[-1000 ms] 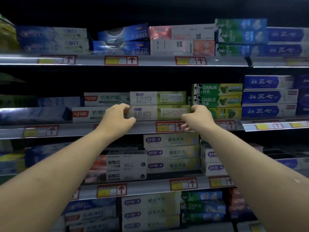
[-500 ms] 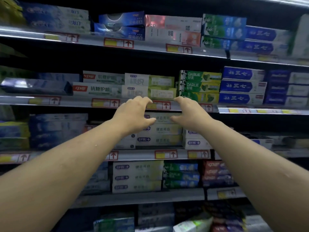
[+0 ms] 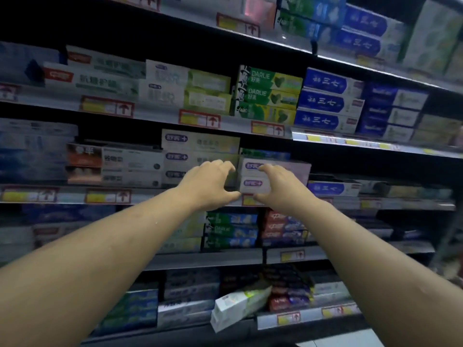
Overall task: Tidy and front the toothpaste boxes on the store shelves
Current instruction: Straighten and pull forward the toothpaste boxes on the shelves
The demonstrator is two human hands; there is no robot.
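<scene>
My left hand point(image 3: 210, 184) and my right hand point(image 3: 279, 187) are stretched out side by side at the third shelf down. Their fingers are spread and curved, and neither hand plainly grips anything. Between the right hand's fingertips and thumb shows a stack of two white and pink toothpaste boxes point(image 3: 253, 184). The left hand hovers in front of a stack of pale yellow boxes point(image 3: 200, 144). Whether the fingertips touch the boxes is blurred.
Above are green Darlie boxes point(image 3: 270, 93) and blue boxes point(image 3: 328, 101). The shelf rail point(image 3: 110, 196) carries red and yellow price tags. On the bottom shelf a white and green box point(image 3: 238, 306) lies tilted, sticking out over the edge.
Both hands have left the white and green boxes on the second shelf and dropped to the shelf below. The view has swung down and to the right.
</scene>
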